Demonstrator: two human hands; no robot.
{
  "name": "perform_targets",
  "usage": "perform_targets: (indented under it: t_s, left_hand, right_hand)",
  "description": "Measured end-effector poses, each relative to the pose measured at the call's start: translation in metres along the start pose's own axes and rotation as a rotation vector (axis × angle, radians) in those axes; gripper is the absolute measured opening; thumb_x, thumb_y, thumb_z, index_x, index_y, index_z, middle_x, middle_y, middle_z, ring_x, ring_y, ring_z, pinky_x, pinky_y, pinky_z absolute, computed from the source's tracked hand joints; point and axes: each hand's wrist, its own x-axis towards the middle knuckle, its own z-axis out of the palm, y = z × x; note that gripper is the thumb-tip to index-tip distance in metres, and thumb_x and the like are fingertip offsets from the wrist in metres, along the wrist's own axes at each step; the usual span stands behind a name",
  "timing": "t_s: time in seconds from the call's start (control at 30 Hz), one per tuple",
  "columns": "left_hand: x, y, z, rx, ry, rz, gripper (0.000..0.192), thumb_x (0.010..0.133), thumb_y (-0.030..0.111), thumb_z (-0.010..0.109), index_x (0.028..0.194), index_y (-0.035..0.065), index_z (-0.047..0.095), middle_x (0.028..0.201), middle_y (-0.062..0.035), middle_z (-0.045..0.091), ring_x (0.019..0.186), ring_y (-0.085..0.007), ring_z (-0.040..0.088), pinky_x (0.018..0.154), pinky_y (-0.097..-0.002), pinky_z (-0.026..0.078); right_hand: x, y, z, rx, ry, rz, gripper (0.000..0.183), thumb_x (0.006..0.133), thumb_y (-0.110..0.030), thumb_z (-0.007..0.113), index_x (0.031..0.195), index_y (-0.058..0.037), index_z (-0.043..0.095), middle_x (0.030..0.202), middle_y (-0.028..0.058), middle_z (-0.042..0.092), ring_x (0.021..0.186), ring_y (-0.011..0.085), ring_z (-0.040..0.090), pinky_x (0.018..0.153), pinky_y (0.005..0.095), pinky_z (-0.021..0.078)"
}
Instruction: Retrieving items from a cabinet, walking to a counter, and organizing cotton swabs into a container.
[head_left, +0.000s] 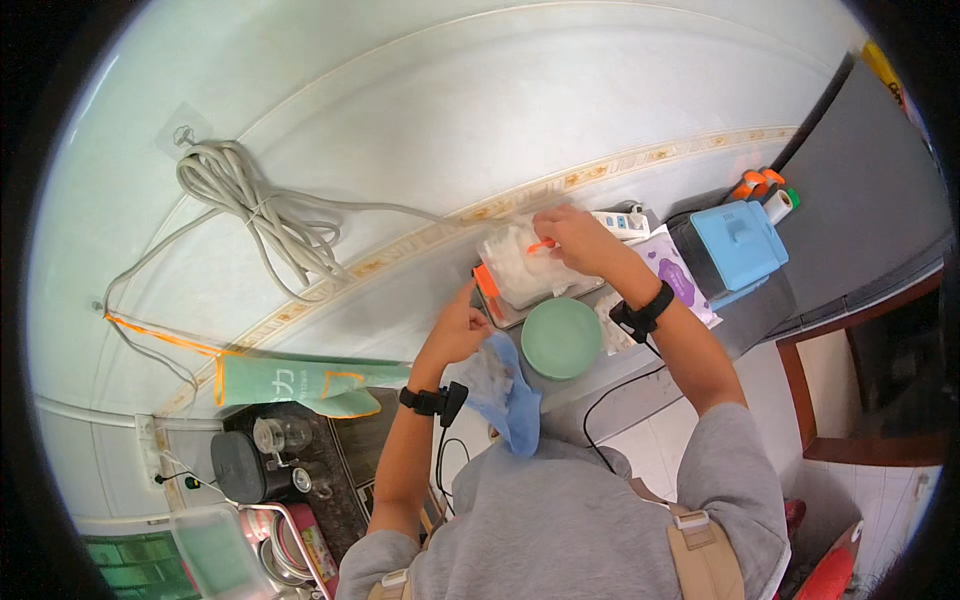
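Note:
My right hand (574, 238) is over a clear plastic bag (517, 262) with whitish contents, its fingertips closed on a small orange piece (540, 246). What that piece belongs to is hidden by the fingers. My left hand (454, 330) is at the left end of the counter, index finger extended to an orange-edged item (486, 281) by the bag. Its other fingers curl beside the top of a blue cloth-like sheet (517, 397), which hangs down past the counter edge. Whether they grip it is unclear. A round light-green bowl or lid (562, 338) sits between my forearms.
Right of the bag are a power strip (621, 223), a purple-and-white wipes pack (679, 274) and a blue-lidded bin (739, 244). Orange-topped bottles (748, 184) stand behind. A coiled cable (232, 187) hangs on the wall, above a green apron (292, 382). Lower left is a glass jug (281, 435).

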Motion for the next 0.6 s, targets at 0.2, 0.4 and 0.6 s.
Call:
perform_targets:
  t_s: [0.2,0.4,0.6]
  left_hand:
    - [0.003,0.009,0.006,0.014,0.024,0.035,0.094,0.087,-0.002,0.068,0.165,0.0055,0.017,0.084,-0.0071,0.069,0.068,-0.012,0.061,0.062,-0.0282,0.052]
    - [-0.014,0.018,-0.001,0.073,0.087,0.032,0.09,0.084,-0.002,0.066,0.163,0.0109,0.027,0.08,-0.0093,0.07,0.07,-0.0174,0.065,0.069,-0.0322,0.054]
    - [-0.016,0.05,0.006,0.234,0.083,0.086,0.086,0.08,-0.007,0.058,0.159,0.0204,0.039,0.077,-0.0153,0.067,0.071,-0.0277,0.067,0.072,-0.0376,0.054]
  right_hand:
    - [-0.001,0.016,0.013,0.043,0.127,-0.169,0.028,0.076,0.006,0.072,0.102,-0.0018,0.064,0.132,0.0136,0.066,0.122,0.0378,0.058,0.102,0.044,0.0491]
    - [-0.038,0.017,-0.043,0.293,0.162,0.05,0.043,0.082,0.004,0.069,0.123,-0.0056,0.067,0.138,0.0152,0.064,0.121,0.0363,0.061,0.101,0.0441,0.0502]
    - [-0.123,0.092,-0.052,0.067,0.219,0.414,0.02,0.083,-0.01,0.072,0.099,0.0012,0.068,0.118,0.0225,0.07,0.105,0.0402,0.066,0.091,0.0489,0.0529]
